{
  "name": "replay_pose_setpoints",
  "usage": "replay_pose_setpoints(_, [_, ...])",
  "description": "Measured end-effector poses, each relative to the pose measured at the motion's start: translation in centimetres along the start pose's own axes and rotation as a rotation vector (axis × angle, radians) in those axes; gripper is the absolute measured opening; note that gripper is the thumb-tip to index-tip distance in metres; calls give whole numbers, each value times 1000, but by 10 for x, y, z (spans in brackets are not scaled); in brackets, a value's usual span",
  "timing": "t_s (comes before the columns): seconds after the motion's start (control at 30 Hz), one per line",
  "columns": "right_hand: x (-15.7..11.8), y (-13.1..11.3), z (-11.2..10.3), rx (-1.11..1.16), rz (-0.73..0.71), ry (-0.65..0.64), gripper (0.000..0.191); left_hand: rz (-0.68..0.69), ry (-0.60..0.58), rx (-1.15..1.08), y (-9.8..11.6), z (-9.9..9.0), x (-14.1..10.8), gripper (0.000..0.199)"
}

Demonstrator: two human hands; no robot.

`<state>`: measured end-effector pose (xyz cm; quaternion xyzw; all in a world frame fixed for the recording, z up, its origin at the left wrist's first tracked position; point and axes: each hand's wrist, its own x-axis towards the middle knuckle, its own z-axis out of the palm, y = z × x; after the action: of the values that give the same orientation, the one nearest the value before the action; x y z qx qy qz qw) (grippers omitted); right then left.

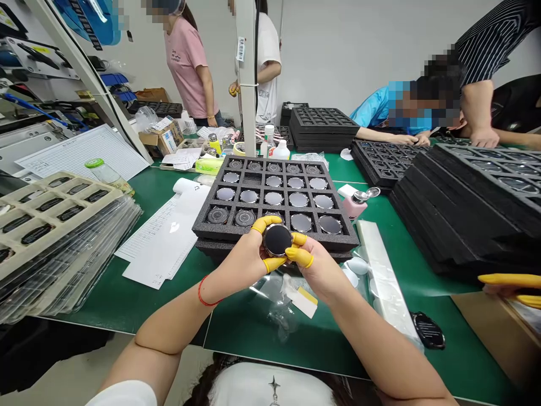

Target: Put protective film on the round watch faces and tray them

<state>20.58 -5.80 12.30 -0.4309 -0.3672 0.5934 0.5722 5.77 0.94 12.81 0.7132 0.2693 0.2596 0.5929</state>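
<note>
Both my hands, with yellow finger cots on thumbs and index fingers, hold one round watch case (278, 240) with a black face and a silver rim. My left hand (249, 254) grips its left side, and my right hand (315, 260) pinches its right edge. Just behind them lies a black foam tray (270, 237) on top of another, with rows of round watch parts in its square pockets. Some parts show light faces (301, 223), others dark ringed backs (218, 215). One pocket (252, 180) in the second row from the back has no watch in it.
Left are stacked plastic trays (97, 237) and paper sheets (169, 237). Right are a pink bottle (354, 207), a white strip (386, 276), a dark watch part (428, 330) and stacked black trays (439, 225). Yellow-tipped fingers (511, 280) of another person show at the right edge.
</note>
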Motion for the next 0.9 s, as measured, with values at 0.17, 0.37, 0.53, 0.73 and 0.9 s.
replay_pose_setpoints(0.17, [2,5,-2,16,-11,32,24,-8,18,50,-1,2,-1,61])
replay_pose_setpoints(0.37, [1,1,-5,-6,27,-6,26,-12,-11,22,4,0,1,61])
replay_pose_setpoints(0.53, [1,1,-4,-10,10,-3,27,-4,19,95,3,1,0,61])
replay_pose_setpoints(0.73, [3,5,-3,14,-8,34,27,7,37,115,3,4,-1,59])
replay_pose_setpoints(0.9, [2,1,-7,-18,32,-40,31,14,4,65,2,1,2,60])
